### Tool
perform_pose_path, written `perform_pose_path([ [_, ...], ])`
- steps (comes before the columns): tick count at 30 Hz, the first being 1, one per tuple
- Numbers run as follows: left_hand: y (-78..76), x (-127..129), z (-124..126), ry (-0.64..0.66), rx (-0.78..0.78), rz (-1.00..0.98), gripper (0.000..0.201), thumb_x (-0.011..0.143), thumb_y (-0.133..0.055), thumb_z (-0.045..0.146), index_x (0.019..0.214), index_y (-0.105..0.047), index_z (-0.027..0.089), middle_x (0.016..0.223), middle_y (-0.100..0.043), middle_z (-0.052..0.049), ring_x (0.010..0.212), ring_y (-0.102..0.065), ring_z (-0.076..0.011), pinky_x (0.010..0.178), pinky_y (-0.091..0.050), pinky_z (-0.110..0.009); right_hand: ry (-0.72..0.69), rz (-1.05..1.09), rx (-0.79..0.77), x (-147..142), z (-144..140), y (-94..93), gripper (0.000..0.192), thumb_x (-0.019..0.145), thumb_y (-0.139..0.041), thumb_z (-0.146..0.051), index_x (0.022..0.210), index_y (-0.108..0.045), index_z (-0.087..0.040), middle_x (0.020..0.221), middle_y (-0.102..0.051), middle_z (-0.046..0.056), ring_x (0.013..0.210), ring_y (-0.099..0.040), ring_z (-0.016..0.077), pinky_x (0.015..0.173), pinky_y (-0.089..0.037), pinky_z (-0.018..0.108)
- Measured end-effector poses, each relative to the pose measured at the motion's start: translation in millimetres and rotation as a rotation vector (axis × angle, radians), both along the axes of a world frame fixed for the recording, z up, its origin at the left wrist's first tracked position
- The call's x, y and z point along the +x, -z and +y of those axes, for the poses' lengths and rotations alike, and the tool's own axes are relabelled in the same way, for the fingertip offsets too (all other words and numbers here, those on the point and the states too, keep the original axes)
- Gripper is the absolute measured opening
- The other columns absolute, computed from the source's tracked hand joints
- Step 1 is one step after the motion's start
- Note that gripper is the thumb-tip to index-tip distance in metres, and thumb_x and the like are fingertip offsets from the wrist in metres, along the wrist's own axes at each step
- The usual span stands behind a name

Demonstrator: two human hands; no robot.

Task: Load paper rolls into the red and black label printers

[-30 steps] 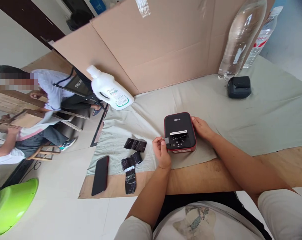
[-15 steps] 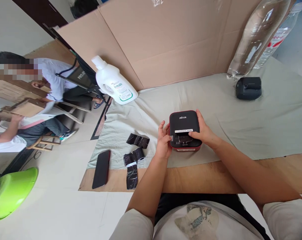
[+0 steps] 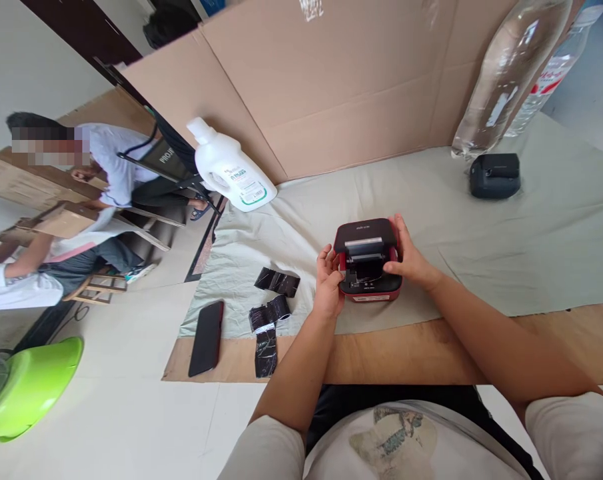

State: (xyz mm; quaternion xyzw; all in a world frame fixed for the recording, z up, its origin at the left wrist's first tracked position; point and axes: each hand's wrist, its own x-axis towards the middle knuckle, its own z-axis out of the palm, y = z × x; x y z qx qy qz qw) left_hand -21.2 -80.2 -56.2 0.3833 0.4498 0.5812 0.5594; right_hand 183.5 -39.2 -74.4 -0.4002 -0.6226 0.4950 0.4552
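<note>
Head view. A small red-and-black box-shaped label printer (image 3: 367, 261) sits on the pale green cloth (image 3: 506, 227) that covers the wooden desk (image 3: 421, 353), near the desk's front edge. Its black lid is tilted up at the rear, exposing the inner compartment.

The left hand (image 3: 328, 283) is at the printer's 9 o'clock side, fingers curled narrowly against the casing and touching it. The right hand (image 3: 408, 257) is at the 3 o'clock side, fingers wrapped over the upper right edge, thumb pressed near the open compartment. Both hands hold the printer between them.

At 9 o'clock from the printer, crumpled strips of glossy black film (image 3: 268, 313) lie on the cloth, one hanging over its front edge. Further out at 8 o'clock lies a black smartphone (image 3: 206, 338), face down on bare wood.

At 10 o'clock stands a white plastic detergent jug (image 3: 231, 170), against a brown cardboard sheet (image 3: 331, 80) that backs the desk. At 2 o'clock sits a second small black device (image 3: 495, 176), with two clear plastic bottles (image 3: 501, 73) behind it.

Off the desk at far left, another person (image 3: 101, 180) is seated; a lime-green plastic basin (image 3: 28, 390) rests on the floor.
</note>
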Motion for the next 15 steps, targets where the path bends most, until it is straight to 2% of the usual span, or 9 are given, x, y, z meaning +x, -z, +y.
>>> perform_pose_path([
  [2, -0.7, -0.2, -0.9, -0.011, -0.022, 0.000, 0.063, 0.057, -0.057, 0.020, 0.119, -0.050, 0.027, 0.134, -0.056, -0.006, 0.129, -0.051, -0.0229, 0.101, -0.045, -0.036, 0.001, 0.042, -0.022, 2.9, 6.7, 7.2, 0.132, 0.061, -0.062, -0.088, 0.159, 0.003, -0.029, 0.168, -0.011, 0.013, 0.153, -0.020, 0.0314, 0.120, -0.028, 0.053],
  [5, -4.8, -4.1, -1.7, 0.001, -0.046, 0.071, 0.051, 0.062, -0.058, 0.024, 0.113, -0.054, 0.024, 0.129, -0.060, -0.007, 0.127, -0.053, -0.0260, 0.099, -0.047, -0.039, -0.028, 0.068, -0.039, 5.9, 12.9, 13.2, 0.120, 0.066, -0.064, -0.083, 0.158, -0.014, -0.026, 0.162, -0.030, 0.015, 0.147, -0.036, 0.0309, 0.118, -0.033, 0.051],
  [7, -11.8, -8.3, 0.6, -0.029, 0.019, 0.207, 0.045, 0.067, -0.060, 0.026, 0.112, -0.057, 0.024, 0.129, -0.061, -0.007, 0.128, -0.053, -0.0269, 0.102, -0.045, -0.042, 0.004, 0.100, -0.031, 5.9, 13.5, 14.5, 0.109, 0.070, -0.065, -0.079, 0.155, -0.025, -0.023, 0.156, -0.042, 0.016, 0.141, -0.044, 0.0301, 0.116, -0.036, 0.049],
  [10, -29.5, -11.5, 12.2, -0.045, 0.202, 0.499, 0.030, 0.078, -0.061, 0.028, 0.108, -0.061, 0.022, 0.122, -0.066, -0.007, 0.122, -0.057, -0.0247, 0.108, -0.041, -0.043, 0.103, 0.176, -0.036, 4.4, 11.7, 15.1, 0.086, 0.080, -0.055, -0.078, 0.144, -0.044, -0.021, 0.148, -0.052, 0.014, 0.136, -0.050, 0.0281, 0.115, -0.039, 0.047],
  [12, -43.6, -8.3, 24.9, 0.075, 0.295, 0.682, 0.024, 0.085, -0.055, 0.026, 0.107, -0.064, 0.020, 0.113, -0.071, -0.007, 0.112, -0.063, -0.0226, 0.105, -0.044, -0.041, 0.152, 0.183, -0.056, 3.9, 10.7, 15.5, 0.072, 0.084, -0.050, -0.076, 0.132, -0.055, -0.022, 0.141, -0.059, 0.011, 0.132, -0.054, 0.0270, 0.115, -0.040, 0.047],
  [15, -61.9, 5.2, 44.5, 0.381, 0.313, 1.091, 0.031, 0.087, -0.051, 0.019, 0.115, -0.066, 0.021, 0.116, -0.072, -0.007, 0.112, -0.063, -0.0230, 0.105, -0.043, -0.042, 0.179, 0.161, -0.061, 4.6, 11.1, 16.7, 0.062, 0.085, -0.051, -0.075, 0.119, -0.063, -0.025, 0.131, -0.066, 0.006, 0.126, -0.058, 0.0264, 0.114, -0.042, 0.047],
])
